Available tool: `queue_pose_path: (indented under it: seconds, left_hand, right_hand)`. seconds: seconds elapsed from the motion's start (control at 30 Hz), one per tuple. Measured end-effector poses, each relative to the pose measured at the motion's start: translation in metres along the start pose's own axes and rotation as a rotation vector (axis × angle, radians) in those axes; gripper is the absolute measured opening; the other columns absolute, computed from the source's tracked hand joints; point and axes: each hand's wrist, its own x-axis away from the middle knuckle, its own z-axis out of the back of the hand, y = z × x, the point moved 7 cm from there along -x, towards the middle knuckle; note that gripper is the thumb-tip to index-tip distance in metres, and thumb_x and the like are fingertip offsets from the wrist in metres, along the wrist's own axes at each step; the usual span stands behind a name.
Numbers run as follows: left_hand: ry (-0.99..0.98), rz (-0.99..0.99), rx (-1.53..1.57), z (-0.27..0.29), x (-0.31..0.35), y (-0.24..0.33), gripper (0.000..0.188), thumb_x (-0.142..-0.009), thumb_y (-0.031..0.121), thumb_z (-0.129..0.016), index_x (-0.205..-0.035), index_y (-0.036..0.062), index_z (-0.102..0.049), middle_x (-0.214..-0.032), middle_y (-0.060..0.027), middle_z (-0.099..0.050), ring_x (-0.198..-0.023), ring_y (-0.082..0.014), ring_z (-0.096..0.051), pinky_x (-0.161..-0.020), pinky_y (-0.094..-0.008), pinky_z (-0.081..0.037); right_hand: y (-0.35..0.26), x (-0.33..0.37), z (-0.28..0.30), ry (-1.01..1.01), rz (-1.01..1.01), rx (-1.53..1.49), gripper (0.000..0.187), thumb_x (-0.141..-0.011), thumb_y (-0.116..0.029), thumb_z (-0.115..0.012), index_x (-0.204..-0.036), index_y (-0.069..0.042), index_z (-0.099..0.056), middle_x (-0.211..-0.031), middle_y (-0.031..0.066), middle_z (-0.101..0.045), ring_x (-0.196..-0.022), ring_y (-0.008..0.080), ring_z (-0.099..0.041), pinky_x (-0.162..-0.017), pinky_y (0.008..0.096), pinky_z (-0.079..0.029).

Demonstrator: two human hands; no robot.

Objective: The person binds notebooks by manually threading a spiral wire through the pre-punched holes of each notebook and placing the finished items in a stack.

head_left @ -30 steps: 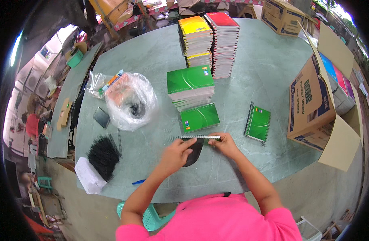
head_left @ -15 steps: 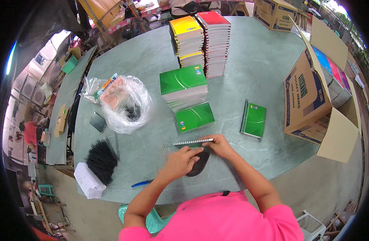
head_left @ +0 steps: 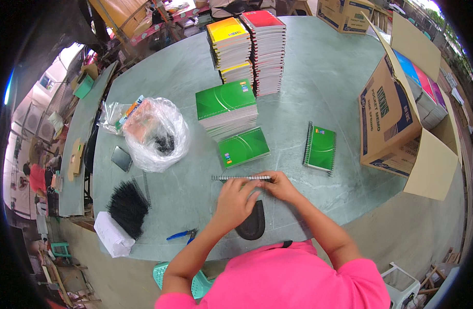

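Note:
A small spiral notebook (head_left: 246, 178) is held on edge, its wire coil running along the top, and its cover is mostly hidden by my hands. My right hand (head_left: 278, 185) grips it at the right end of the coil. My left hand (head_left: 235, 198) is closed against its near side, fingertips close under the coil. Just below my hands lies a black rounded pad (head_left: 253, 224). Beyond the held notebook, a small pile of green notebooks (head_left: 244, 148) lies in front of a taller green stack (head_left: 226, 100). One green spiral notebook (head_left: 320, 148) rests alone to the right.
Yellow (head_left: 228, 31) and red notebook stacks (head_left: 264, 51) stand at the back. On the right is an open carton (head_left: 388, 113) containing notebooks. At left are a plastic bag (head_left: 169, 154), black coils (head_left: 128, 208), a paper roll (head_left: 112, 234) and blue-handled pliers (head_left: 182, 235).
The held notebook's coil has turned from slightly slanted to nearly level. My left hand has shifted up against it, and more of the black pad and pliers shows. The whole view has shifted slightly.

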Motion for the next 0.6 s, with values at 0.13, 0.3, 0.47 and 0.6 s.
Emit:
queue_pose_path:
  seconds: [0.13,0.3,0.47,0.6]
  left_hand:
    - [0.044,-0.123,-0.022,-0.017,-0.028,0.007,0.031,-0.077,0.018,-0.065,-0.104,0.0060,-0.058,-0.094,-0.0141,-0.054,-0.092,-0.0312,-0.052,-0.080,-0.0390,-0.042]
    - [-0.128,-0.121,0.040,-0.042,-0.033,-0.006,0.016,-0.076,0.009,-0.061,-0.089,0.0006,-0.057,-0.087,-0.0154,-0.054,-0.088,-0.0329,-0.051,-0.078,-0.0414,-0.042]
    - [-0.136,-0.124,0.101,-0.041,-0.033,-0.007,0.016,-0.077,0.008,-0.060,-0.091,-0.0006,-0.057,-0.085,-0.0170,-0.054,-0.086,-0.0346,-0.051,-0.077,-0.0423,-0.043]
    - [-0.120,-0.078,0.091,-0.042,-0.033,-0.007,0.018,-0.075,0.011,-0.062,-0.089,0.0012,-0.058,-0.085,-0.0176,-0.054,-0.084,-0.0345,-0.051,-0.074,-0.0420,-0.043]
  right_hand:
    - [0.001,0.005,0.000,0.009,-0.050,0.017,0.017,-0.083,-0.007,-0.061,-0.098,0.000,-0.063,-0.079,-0.0001,-0.064,-0.073,0.0054,-0.051,-0.068,0.0245,-0.045]
    - [0.020,0.006,0.002,0.018,0.045,0.032,0.010,-0.083,-0.003,-0.056,-0.090,0.001,-0.063,-0.074,-0.0023,-0.062,-0.072,0.0032,-0.051,-0.063,0.0244,-0.045]
    - [0.010,0.006,0.001,0.031,0.053,0.066,0.008,-0.082,-0.001,-0.054,-0.082,0.001,-0.061,-0.071,-0.0013,-0.062,-0.070,0.0033,-0.052,-0.063,0.0245,-0.045]
    - [0.011,0.012,0.002,0.099,0.052,0.156,0.007,-0.082,-0.001,-0.053,-0.080,0.000,-0.060,-0.070,0.0007,-0.062,-0.068,0.0046,-0.052,-0.062,0.0249,-0.045]
